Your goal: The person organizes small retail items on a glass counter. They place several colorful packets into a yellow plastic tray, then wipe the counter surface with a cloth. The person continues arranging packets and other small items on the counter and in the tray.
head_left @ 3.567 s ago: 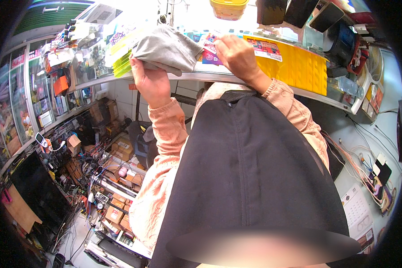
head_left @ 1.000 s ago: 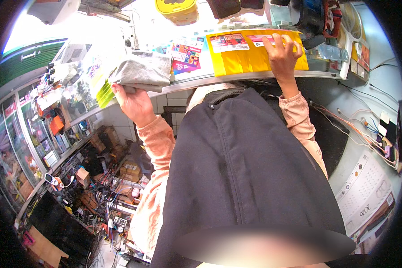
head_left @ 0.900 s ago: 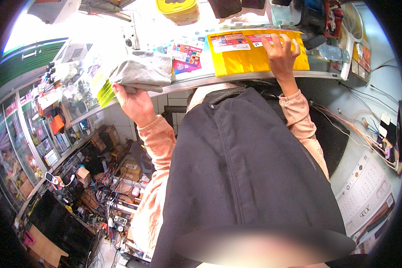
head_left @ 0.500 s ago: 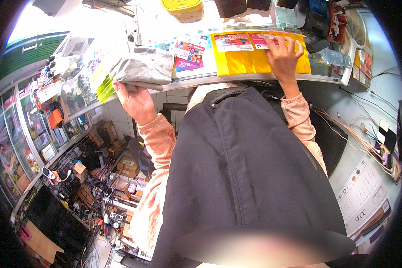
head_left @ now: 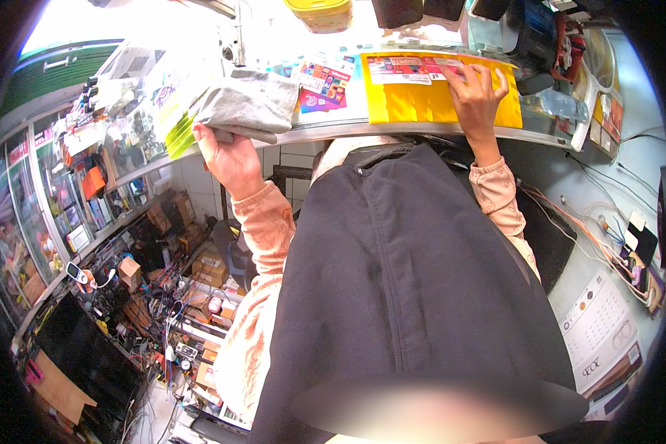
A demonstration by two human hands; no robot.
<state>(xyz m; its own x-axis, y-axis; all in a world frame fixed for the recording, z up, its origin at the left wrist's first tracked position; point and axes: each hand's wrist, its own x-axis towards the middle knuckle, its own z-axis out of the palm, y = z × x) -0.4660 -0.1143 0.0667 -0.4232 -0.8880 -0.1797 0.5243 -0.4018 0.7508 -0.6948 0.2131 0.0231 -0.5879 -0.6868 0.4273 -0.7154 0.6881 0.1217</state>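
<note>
A limp grey cloth [head_left: 253,102] lies folded over the counter's near edge at the left. My left hand [head_left: 231,163] pinches its near corner; the thumb shows, while most of the fingers are hidden beneath. To the right, a flat yellow packet [head_left: 403,109] sits along the edge with a colourful printed card [head_left: 398,69] on it. My right hand [head_left: 477,103] reaches over the packet, fingers bent, with thumb and index finger on a second printed card [head_left: 445,66]. More colourful printed cards [head_left: 324,83] lie between the cloth and the packet.
The glass-topped counter [head_left: 329,133] runs across in front of me. A yellow tub [head_left: 320,15] stands behind it. Yellow-green strips [head_left: 181,135] lie beside the cloth. Cables, boxes and a dark screen [head_left: 89,355] crowd the lower left; loose wires [head_left: 577,229] hang at right.
The whole view has shifted slightly to the left, so things appear farther right. My left hand keeps hold of the cloth. The card under my right fingers sits slightly closer over its neighbour.
</note>
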